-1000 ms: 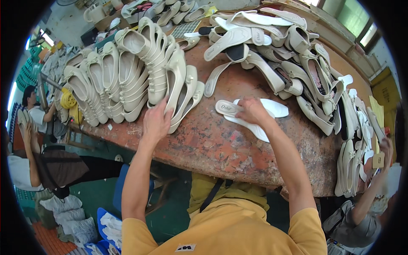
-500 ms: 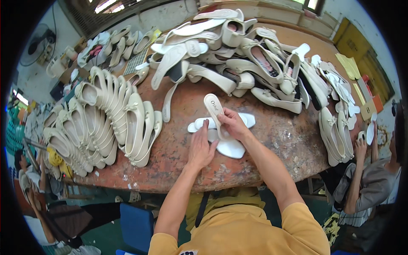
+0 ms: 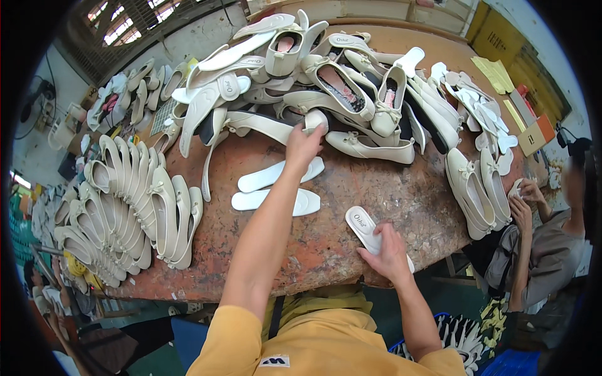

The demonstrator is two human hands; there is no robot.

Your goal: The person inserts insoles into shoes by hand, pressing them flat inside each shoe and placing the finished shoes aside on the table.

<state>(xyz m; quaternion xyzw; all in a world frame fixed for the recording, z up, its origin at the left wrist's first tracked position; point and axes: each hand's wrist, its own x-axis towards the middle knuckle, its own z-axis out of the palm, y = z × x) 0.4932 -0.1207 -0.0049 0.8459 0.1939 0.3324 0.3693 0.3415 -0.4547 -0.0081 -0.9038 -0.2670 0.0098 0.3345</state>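
Two smooth, flat white insoles (image 3: pixel 266 176) lie near-parallel on the scuffed reddish counter (image 3: pixel 376 188); the left hand (image 3: pixel 305 146) has its fingers clamped on a cream block-heeled shoe (image 3: pixel 315 119); a pale sock liner (image 3: pixel 362 225), by the counter's near edge, slants lengthwise, its rounded, dark-lettered end pointing up-left, away from the wearer; the right hand's (image 3: pixel 390 252) fingers grip its middle.

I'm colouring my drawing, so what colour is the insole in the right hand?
The insole is off-white with dark lettering, seen best in the head view.

Shoe rows (image 3: pixel 125 207) at left on the table (image 3: pixel 338 269); shoe pile (image 3: pixel 342 88) behind two insoles (image 3: pixel 248 200); single insole (image 3: pixel 362 225) right of these
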